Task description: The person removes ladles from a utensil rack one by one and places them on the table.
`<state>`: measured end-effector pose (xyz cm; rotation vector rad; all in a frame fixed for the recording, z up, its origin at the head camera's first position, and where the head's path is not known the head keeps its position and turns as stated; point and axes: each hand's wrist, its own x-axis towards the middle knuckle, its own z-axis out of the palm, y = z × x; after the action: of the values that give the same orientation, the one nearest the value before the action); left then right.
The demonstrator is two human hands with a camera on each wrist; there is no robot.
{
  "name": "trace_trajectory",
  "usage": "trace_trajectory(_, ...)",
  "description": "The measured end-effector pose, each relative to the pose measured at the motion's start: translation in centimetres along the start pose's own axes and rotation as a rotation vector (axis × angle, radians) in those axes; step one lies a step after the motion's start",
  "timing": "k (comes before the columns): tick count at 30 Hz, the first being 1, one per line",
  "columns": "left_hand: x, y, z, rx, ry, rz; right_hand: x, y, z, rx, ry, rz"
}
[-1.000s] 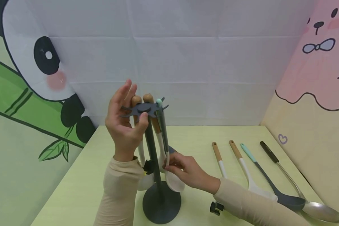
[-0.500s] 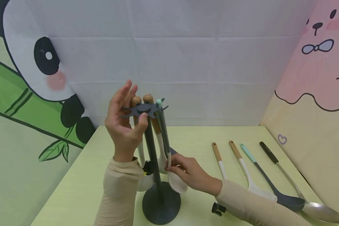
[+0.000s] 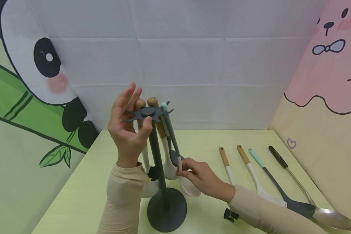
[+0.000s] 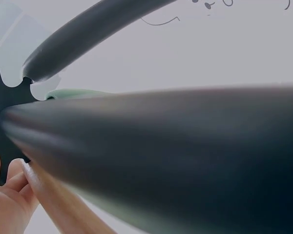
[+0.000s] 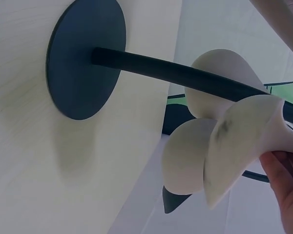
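Observation:
My right hand [image 3: 206,177] pinches the white shaft of a ladle [image 3: 190,187] between thumb and fingers. The ladle's grey handle [image 3: 172,135] slants up to the top of a dark utensil stand [image 3: 167,211], and its white bowl [image 5: 244,141] is tilted out from the pole. At the stand's hooked top [image 3: 148,112], my left hand [image 3: 128,130] holds on, thumb against the front edge and two fingers pointing up behind. Wooden-handled white utensils [image 3: 170,170] hang beside the pole, with a dark-headed one [image 3: 175,156] behind. A grey handle [image 4: 93,36] fills the upper left wrist view.
On the table [image 3: 84,195], to the right, lie a wooden-handled utensil [image 3: 224,157], a white spatula [image 3: 258,185], a dark ladle [image 3: 298,208] with a teal handle and a metal spoon [image 3: 334,219]. A white sheet [image 3: 181,65] hangs behind.
My right hand has moved a little to the right, swinging the ladle's lower end away from the pole. More of the dark-headed utensil behind now shows. My left hand stays in place.

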<state>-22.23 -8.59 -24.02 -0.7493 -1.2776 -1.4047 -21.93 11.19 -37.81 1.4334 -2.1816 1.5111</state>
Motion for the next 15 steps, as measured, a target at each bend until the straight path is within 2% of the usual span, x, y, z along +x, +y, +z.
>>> trace_trajectory(9, 0.0, 0.0, 0.1, -0.015, 0.003, -0.013, -0.8, -0.1, -2.2, -0.097, 0.026, -0.062)
trace_trajectory(15, 0.0, 0.0, 0.0, -0.016, -0.002, -0.007, -1.5, -0.4, -4.0, -0.134, 0.048, -0.063)
